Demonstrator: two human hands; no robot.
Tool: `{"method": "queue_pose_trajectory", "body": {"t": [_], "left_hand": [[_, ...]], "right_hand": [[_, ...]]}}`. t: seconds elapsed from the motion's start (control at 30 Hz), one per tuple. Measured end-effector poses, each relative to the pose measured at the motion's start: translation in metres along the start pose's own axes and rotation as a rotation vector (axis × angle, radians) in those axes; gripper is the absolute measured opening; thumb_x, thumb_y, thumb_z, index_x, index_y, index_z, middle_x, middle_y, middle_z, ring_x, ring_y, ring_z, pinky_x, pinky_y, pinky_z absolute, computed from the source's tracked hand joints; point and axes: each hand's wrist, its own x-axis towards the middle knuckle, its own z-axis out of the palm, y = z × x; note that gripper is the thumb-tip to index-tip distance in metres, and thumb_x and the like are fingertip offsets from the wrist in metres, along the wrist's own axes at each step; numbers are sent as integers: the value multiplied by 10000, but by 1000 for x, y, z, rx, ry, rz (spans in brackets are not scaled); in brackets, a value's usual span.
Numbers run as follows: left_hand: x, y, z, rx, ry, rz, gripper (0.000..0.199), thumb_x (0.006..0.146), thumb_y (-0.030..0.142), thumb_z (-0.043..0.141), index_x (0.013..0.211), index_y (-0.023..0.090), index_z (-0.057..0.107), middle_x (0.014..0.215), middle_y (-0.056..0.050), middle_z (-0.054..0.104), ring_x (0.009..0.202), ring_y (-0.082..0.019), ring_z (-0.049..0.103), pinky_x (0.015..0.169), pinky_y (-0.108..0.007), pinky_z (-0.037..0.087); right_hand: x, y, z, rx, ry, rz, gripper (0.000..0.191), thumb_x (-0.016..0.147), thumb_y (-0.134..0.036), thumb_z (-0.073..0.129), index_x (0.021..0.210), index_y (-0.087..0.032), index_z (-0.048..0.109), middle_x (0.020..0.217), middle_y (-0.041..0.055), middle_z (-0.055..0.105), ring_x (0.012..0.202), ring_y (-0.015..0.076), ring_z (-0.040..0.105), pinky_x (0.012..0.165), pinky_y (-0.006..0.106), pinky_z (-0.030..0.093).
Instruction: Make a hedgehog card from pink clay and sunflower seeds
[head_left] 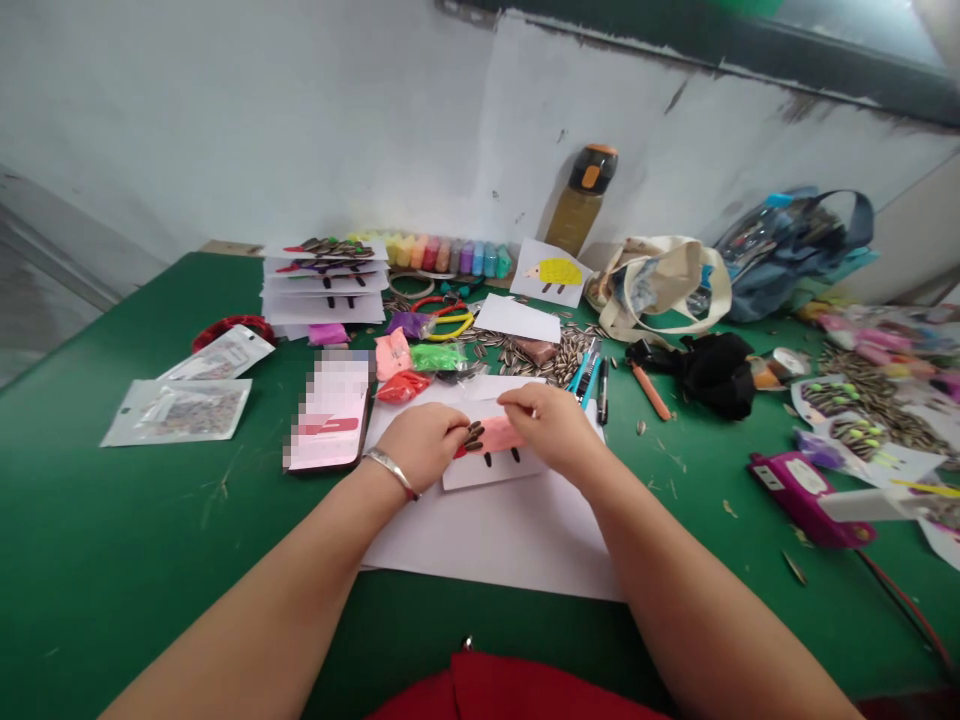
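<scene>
A small white card [480,479] lies on white paper [480,535] in front of me. On it is a flat strip of pink clay [501,433] with two black legs below and red clay at its left end. A few striped sunflower seeds [473,436] are set at the strip's left end. My left hand [422,445], wearing a silver bracelet [391,470], is closed in a pinch against these seeds. My right hand [551,425] reaches over the strip's right end, thumb and forefinger pinched together. What either pinch holds is hidden.
A phone [330,410] lies left of the paper. Behind are bagged clay [439,357], loose sunflower seeds [559,355], yellow-handled scissors [457,325], stacked cards [324,305] and a bottle [577,205]. A utility knife [583,375] and marker [603,392] lie right; a magenta device [806,500] sits farther right.
</scene>
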Motion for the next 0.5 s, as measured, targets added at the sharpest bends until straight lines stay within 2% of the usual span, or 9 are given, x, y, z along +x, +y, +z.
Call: {"method": "queue_pose_trajectory", "body": {"t": [0.13,0.3,0.4,0.5], "left_hand": [[-1,0,-2,-11,19,-7,318,868,231,385,648,193,611,699,-26,619,686,-163,543,561,-272,293],[0,-4,1,18,25,5,315,880,218,376,681,189,618,723,-37,624,707,-171,551,589,-280,315],[1,-6,6,28,51,16,302,891,213,375,760,187,646,805,-53,648,789,-185,570,650,-285,354],[2,-8,10,26,70,29,310,905,210,361,804,184,653,843,-64,650,824,-191,572,687,-291,374]], "right_hand": [[27,16,-9,-197,9,11,329,814,-111,439,937,-210,728,946,73,680,894,207,604,768,287,416],[60,26,-3,-293,-24,-124,388,786,-55,432,1033,-179,703,1012,99,641,915,204,578,783,279,405],[68,30,3,-369,-77,-186,368,783,-48,447,1013,-185,700,1002,88,633,915,195,565,777,267,390],[69,35,7,-418,-94,-179,284,812,-87,457,929,-177,700,964,91,619,871,191,557,752,271,379]]}}
